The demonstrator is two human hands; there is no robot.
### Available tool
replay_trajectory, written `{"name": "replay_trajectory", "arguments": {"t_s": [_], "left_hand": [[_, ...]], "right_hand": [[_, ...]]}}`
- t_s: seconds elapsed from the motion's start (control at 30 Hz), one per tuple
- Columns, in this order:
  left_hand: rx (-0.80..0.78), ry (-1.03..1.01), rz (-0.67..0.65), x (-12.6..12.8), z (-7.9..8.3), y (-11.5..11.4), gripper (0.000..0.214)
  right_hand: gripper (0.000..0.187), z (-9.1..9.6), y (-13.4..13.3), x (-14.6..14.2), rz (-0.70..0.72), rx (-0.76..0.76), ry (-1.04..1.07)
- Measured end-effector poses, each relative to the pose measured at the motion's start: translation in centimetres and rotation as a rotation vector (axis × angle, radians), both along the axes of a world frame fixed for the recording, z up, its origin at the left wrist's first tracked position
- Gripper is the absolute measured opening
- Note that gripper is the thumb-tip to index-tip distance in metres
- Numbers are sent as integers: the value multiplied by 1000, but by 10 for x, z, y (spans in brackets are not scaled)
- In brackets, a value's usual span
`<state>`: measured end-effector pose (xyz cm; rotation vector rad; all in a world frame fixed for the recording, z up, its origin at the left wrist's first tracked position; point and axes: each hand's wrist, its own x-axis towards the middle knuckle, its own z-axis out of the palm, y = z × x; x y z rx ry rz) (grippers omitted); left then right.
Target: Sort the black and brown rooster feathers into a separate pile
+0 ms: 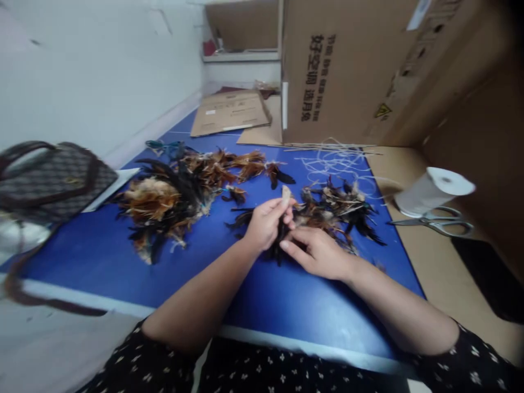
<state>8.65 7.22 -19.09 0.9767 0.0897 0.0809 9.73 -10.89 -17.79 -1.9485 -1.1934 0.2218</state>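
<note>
While left hand (264,225) pinches feathers (279,244), right (321,255) seems alongside.

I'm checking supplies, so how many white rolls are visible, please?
1: the white roll stands on the tan surface at right, beside the scissors; others may be hidden.

A feather heap (333,202) lies on the table (327,316). At the heap's left front, a bunch (280,233) is in the left hand (265,222), the right hand (321,254) just beside it. Left of the heap, well apart, lies a pile (159,199); farther left, a bag (53,185). Behind the heap lies string (332,162), then a carton (352,82). Right of the heap stands a spool (429,191), with scissors (428,220) just before it.
</note>
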Motion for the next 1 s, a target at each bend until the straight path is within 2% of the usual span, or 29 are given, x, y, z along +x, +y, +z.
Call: {"name": "replay_trajectory", "arguments": {"t_s": [0.07, 0.13, 0.2, 0.23, 0.3, 0.4, 0.5, 0.63, 0.77, 0.9, 1.0], "left_hand": [[-6, -2, -8, 3, -1, 2, 47], [-9, 6, -26, 5, -4, 3, 46], [1, 15, -35, 5, -6, 4, 47], [10, 20, -40, 5, -8, 3, 48], [23, 29, -48, 5, -10, 3, 50], [26, 35, -64, 5, -11, 2, 51], [22, 36, -78, 5, -11, 2, 52], [12, 42, -93, 6, -12, 2, 52], [10, 37, -123, 6, -14, 2, 51], [6, 28, -143, 7, -17, 3, 52], [-6, 14, -145, 9, -19, 4, 51]], "right_hand": [[46, 20, -15, 15, -41, 12, -147], [35, 37, -38, 37, -197, -12, -316], [31, 45, -69, 63, -432, -154, -507], [30, 46, -86, 77, -570, -292, -561], [33, 43, -119, 101, -796, -673, -543], [36, 28, -155, 126, -908, -851, -449], [39, 10, -170, 139, -962, -929, -365], [39, -8, -170, 146, -1007, -957, -303], [41, -13, -167, 146, -1038, -909, -319], [44, -11, -161, 141, -1030, -810, -395], [41, 1, -154, 146, -996, -706, -462]]}}
